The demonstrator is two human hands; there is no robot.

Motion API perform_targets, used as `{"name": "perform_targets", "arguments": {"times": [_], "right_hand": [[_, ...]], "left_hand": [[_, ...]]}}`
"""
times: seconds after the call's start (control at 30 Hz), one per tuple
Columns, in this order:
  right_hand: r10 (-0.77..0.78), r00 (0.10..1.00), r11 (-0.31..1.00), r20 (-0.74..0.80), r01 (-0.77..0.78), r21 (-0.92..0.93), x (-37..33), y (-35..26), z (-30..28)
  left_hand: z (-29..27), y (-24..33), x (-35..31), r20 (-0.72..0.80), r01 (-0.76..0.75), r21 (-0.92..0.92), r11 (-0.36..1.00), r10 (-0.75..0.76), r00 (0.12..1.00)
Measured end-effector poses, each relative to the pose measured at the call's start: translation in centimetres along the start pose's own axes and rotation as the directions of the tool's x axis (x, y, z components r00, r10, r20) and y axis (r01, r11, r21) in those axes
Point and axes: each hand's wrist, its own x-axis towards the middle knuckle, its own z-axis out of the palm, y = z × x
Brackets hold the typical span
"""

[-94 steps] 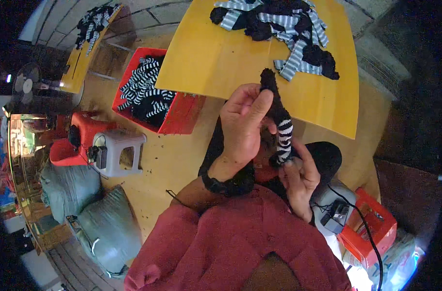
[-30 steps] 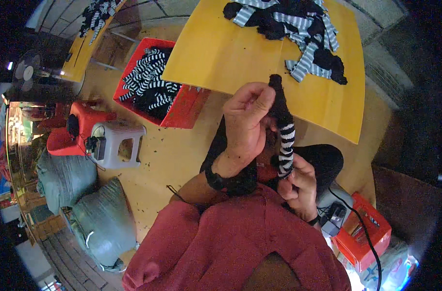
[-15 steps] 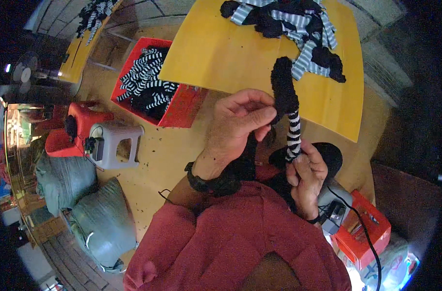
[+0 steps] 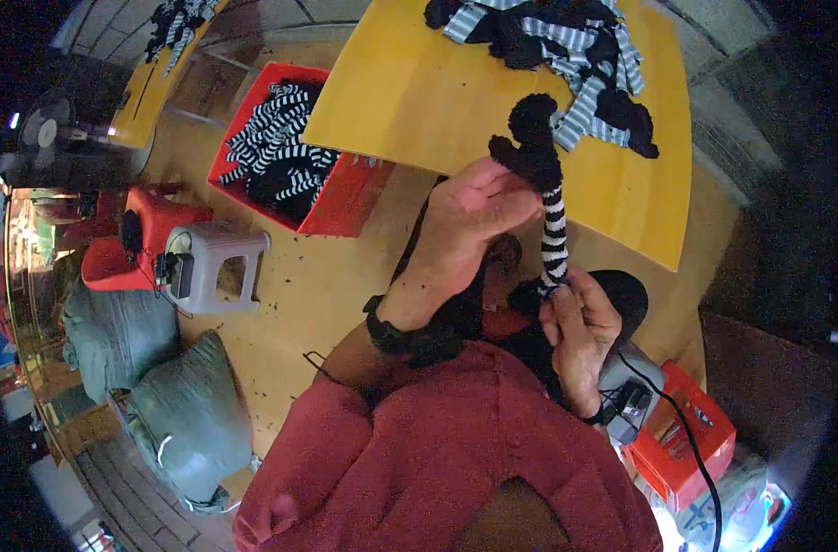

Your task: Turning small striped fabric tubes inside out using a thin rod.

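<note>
A long knitted sock [image 4: 554,230], striped black and white with a fuzzy black upper part, stretches upright between my two hands above the near edge of the yellow table. My left hand [image 4: 483,204] has its thumb and fingers closed on the fuzzy black part, palm partly showing. Lower down, my right hand [image 4: 582,322] pinches the striped end between thumb and fingers. The black top of the sock bends over, and a small black lobe sticks out toward the left. Some of my left fingertips are hidden behind the black knit.
The yellow table [image 4: 419,101] carries a heap of grey-striped and black knit pieces [image 4: 575,55]. Left of it, a red crate [image 4: 350,198] holds several striped pieces. Further left are a grey stool [image 4: 207,267], a red stool [image 4: 143,230] and green sacks [image 4: 189,414]. A red stool-like box [image 4: 681,437] stands at lower right.
My left hand has turned, showing more palm, and shifted slightly along the black part. The sock's upright black top now folds and bunches. My right hand keeps its pinch at nearly the same place.
</note>
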Motion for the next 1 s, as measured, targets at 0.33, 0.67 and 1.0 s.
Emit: {"name": "perform_targets", "arguments": {"times": [0.33, 0.67, 1.0], "right_hand": [[-0.185, 0.978, 0.820, 0.099, 0.209, -0.533, 0.4, -0.3, -2.3], [-0.612, 0.767, 0.274, 0.194, 0.435, -0.858, 8.4, 0.5, -3.9], [-0.661, 0.702, 0.084, 0.266, 0.421, -0.903, 13.9, 1.9, -3.9]], "left_hand": [[-3.1, 2.5, 0.9, -0.313, -0.233, -0.131, 0.964, 0.183, 0.932], [-3.4, 3.1, -0.1, -0.383, -0.232, -0.014, 0.973, 0.209, 0.900], [-0.5, -0.5, -1.2, -0.391, 0.007, 0.149, 0.989, 0.053, 0.919]]}}
